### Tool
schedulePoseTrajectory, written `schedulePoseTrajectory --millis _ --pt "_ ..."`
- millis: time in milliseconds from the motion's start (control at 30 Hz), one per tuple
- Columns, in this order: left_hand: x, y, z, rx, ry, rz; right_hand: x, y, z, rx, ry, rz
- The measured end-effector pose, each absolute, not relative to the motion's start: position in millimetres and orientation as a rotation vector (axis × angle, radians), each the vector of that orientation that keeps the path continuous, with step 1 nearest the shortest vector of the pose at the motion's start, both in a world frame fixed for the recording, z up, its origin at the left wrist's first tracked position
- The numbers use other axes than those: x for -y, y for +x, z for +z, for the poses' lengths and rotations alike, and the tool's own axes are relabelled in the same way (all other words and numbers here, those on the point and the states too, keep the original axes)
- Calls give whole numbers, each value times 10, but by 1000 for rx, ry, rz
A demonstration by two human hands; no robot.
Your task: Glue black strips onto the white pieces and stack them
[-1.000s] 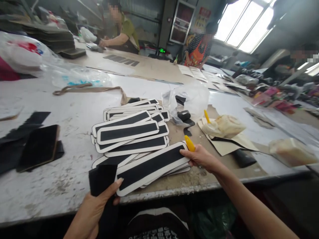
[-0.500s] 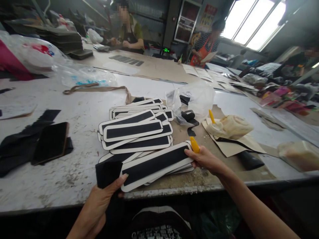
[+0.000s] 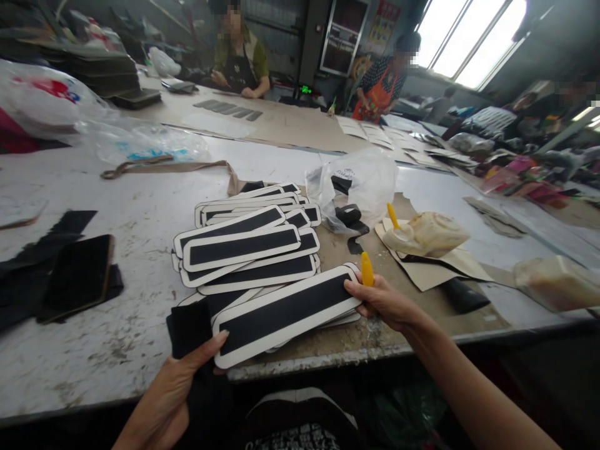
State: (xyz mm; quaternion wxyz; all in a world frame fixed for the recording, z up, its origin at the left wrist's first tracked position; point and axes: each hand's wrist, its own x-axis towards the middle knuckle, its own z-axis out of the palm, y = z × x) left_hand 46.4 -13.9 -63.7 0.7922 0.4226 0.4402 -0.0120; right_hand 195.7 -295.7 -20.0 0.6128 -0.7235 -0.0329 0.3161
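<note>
Fingers of the left hand [image 3: 171,384] pinch a white-bordered strip [image 3: 285,315] and black piece [image 3: 189,328] — those of the right hand [image 3: 388,301], the strip's other end and a yellow handle [image 3: 367,270].

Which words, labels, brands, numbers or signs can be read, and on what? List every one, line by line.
None reads clearly.
Lit green sign: too small.
Red-topped poster: blurred.
Clear bag with dark print: illegible.
Clear bag with blue print: illegible.
Bag with red and blue marks: illegible.
Co-worker's dark apron: pale mark, too small.
Wearer's garment, bottom edge: white print, unreadable.
Black-and-white panels: no text seen.
</note>
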Motion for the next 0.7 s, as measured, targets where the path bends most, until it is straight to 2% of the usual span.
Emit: schedulePoseTrajectory --millis 300,467,700 --pt "106 464 -562 -968 796 -2 2911 1958 -214 1 -1443 802" --pt "-143 656 -374 -862 879 48 2589 2253 -127 -57 -1536 766" --pt "-750 1113 -165 -931 973 457 2074 2911 -15 69 -1821 455"
